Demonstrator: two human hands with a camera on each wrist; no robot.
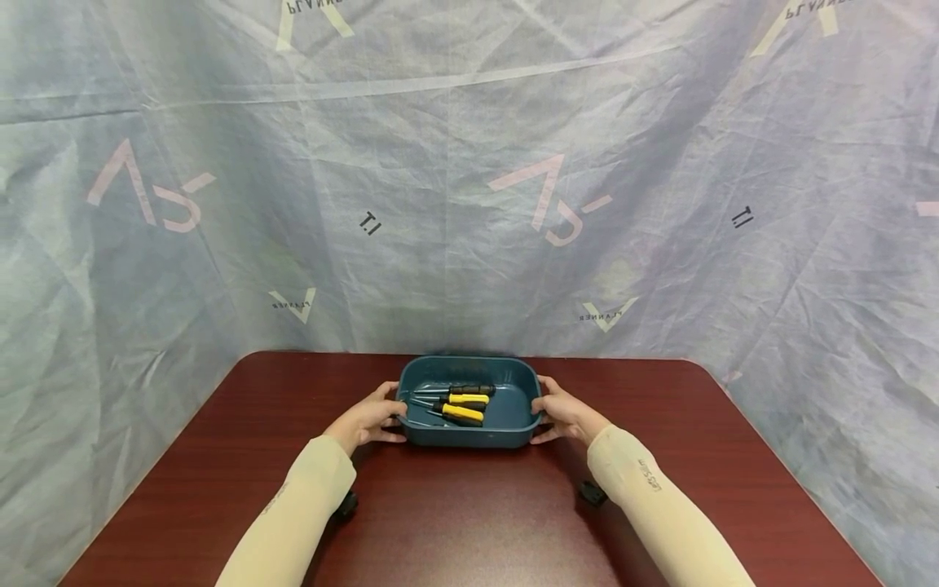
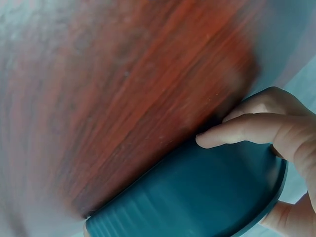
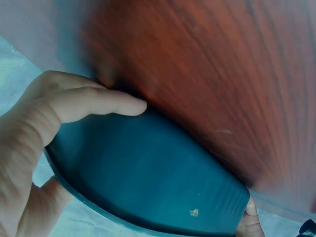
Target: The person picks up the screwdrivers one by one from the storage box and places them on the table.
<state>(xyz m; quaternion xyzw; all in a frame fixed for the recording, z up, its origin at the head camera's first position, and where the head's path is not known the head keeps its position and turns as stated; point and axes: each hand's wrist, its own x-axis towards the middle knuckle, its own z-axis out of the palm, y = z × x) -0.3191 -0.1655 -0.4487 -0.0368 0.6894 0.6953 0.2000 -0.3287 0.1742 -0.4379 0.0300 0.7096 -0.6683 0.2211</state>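
A dark teal rectangular tray (image 1: 469, 438) with rounded corners is at the far middle of the table. My left hand (image 1: 372, 417) grips its left end, thumb hooked over the rim and fingers along the outer wall. At the opposite end my right hand (image 1: 568, 413) holds the rim the same way. Inside, towards the left, lie screwdrivers: one with a black handle (image 1: 472, 390) and two with yellow-and-black handles (image 1: 466, 399). In the left wrist view, fingers (image 2: 242, 131) press on the tray's outer wall (image 2: 197, 187), its base close over the wood.
The reddish-brown wooden table (image 1: 469, 522) ends just behind the tray. A grey printed sheet (image 1: 440, 179) hangs behind it and along both sides. Small black devices (image 1: 592, 492) show by both forearms. A pale fleck (image 3: 194, 213) marks the tray wall in the right wrist view.
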